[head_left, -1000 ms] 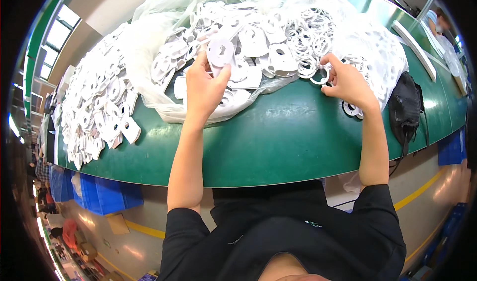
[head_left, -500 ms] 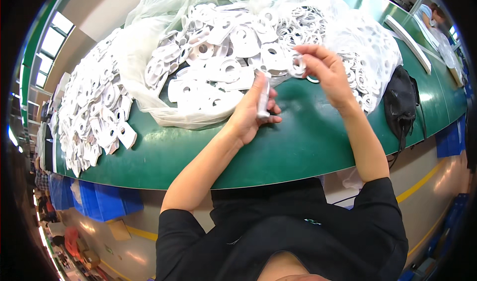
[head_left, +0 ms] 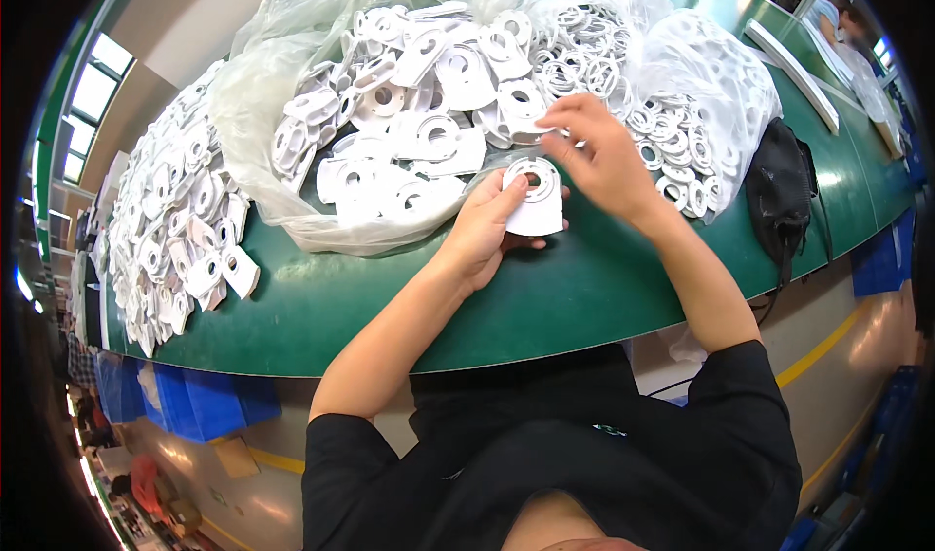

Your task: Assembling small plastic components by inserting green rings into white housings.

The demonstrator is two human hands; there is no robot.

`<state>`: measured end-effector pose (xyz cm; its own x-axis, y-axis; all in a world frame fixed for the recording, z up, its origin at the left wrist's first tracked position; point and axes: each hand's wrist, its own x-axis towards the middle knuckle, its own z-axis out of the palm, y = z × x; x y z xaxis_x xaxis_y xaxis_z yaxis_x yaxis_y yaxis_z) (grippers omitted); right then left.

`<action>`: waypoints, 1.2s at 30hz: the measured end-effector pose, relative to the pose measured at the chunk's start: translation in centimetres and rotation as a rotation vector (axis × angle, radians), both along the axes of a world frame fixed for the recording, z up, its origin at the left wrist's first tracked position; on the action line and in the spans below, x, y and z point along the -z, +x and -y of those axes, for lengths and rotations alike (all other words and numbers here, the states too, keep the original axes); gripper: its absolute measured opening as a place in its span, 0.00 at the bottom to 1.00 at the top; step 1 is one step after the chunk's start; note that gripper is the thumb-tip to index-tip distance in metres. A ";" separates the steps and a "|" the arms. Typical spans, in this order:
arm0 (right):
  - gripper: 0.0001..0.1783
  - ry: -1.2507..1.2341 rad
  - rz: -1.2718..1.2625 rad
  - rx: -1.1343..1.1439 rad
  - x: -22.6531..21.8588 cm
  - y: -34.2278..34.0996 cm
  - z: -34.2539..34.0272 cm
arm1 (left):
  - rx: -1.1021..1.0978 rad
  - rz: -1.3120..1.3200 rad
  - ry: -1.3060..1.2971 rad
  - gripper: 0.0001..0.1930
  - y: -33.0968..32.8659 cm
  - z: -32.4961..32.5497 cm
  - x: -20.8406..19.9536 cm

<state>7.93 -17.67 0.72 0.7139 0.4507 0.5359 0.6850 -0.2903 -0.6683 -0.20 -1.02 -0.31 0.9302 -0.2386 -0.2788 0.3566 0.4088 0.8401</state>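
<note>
My left hand (head_left: 479, 228) grips a flat white plastic plate (head_left: 536, 218) with a round hole, its face turned up and its thumb beside the hole. Raised circles surround the hole; whether a separate ring sits there I cannot tell. Just above the plate's far edge hovers my right hand (head_left: 606, 166), fingers bent and thumb apart from the forefinger, with nothing visible between them. Beyond my hands, similar white plates (head_left: 429, 137) lie heaped in an opened clear plastic bag (head_left: 321, 232). White rings (head_left: 672, 147) fill bags to the right.
More white plates (head_left: 185, 220) are piled at the left of the green table (head_left: 390, 308). A black bag (head_left: 781, 196) lies near its right edge, with a long white strip (head_left: 794, 76) behind. Blue bins (head_left: 209, 395) stand below; another person (head_left: 836, 20) sits far right.
The plate in my left hand has turned from edge-on to face-up. My right hand, which held a white ring, has moved left to the plate, and no ring shows between its fingers.
</note>
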 end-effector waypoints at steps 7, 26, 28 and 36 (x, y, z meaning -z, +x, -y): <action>0.09 -0.408 0.042 0.352 -1.4 3.4 5.2 | -0.068 0.029 0.001 0.15 0.2 -0.4 -0.6; 0.13 0.070 -0.923 -0.094 -3.8 1.7 3.6 | -0.092 0.135 -0.025 0.20 0.6 -0.5 0.2; 0.11 -0.126 -0.738 -0.041 -2.4 2.3 4.1 | -0.104 0.139 -0.039 0.21 0.8 -0.5 0.0; 0.16 0.717 -1.279 -0.464 -2.6 3.8 5.7 | -0.113 0.145 -0.042 0.24 0.9 -0.7 0.1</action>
<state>11.69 -23.38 3.32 0.7252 0.6794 -0.1118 -0.5009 0.4091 -0.7627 0.75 -0.34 -0.43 0.9815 -0.1385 -0.1321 0.1830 0.4756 0.8604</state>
